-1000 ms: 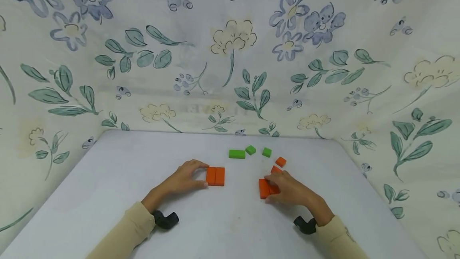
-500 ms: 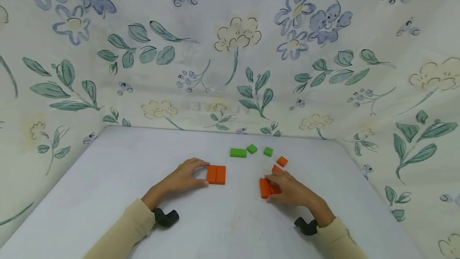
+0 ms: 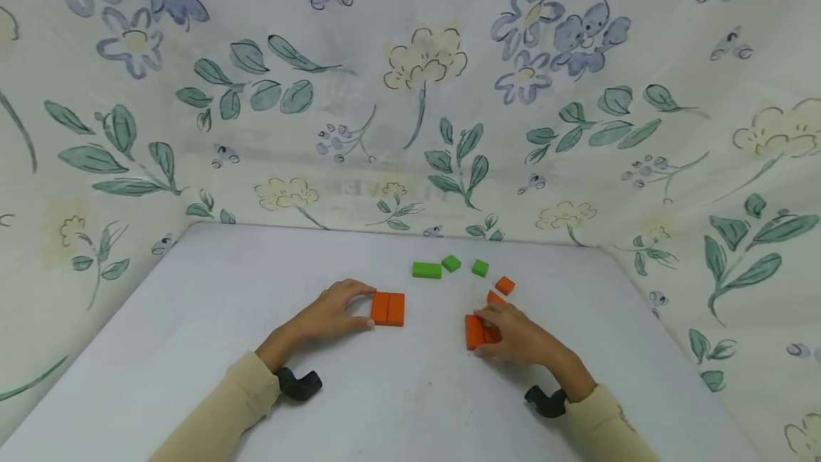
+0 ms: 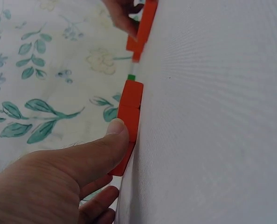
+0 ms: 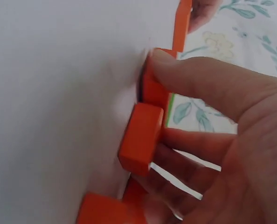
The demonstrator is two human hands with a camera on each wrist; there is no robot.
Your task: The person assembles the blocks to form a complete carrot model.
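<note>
Two orange rectangular blocks lie side by side on the white table; the left one (image 3: 380, 309) is pinched at its ends between the thumb and index finger of my left hand (image 3: 330, 314). Its neighbour (image 3: 396, 309) touches it along the long side. To the right, my right hand (image 3: 513, 335) holds another orange block (image 3: 474, 332) by its ends, thumb on the near end. Beside that one, a further orange block (image 3: 492, 334) is partly covered by the hand. In the right wrist view, a loose orange block (image 5: 141, 140) sits under the palm.
Behind the hands are a long green block (image 3: 426, 270) and two small green blocks, one left (image 3: 451, 263) and one right (image 3: 479, 268). A small orange block (image 3: 505, 285) and a partly hidden orange one (image 3: 495, 297) lie beyond the right hand. Flowered cloth (image 3: 359, 127) surrounds the table.
</note>
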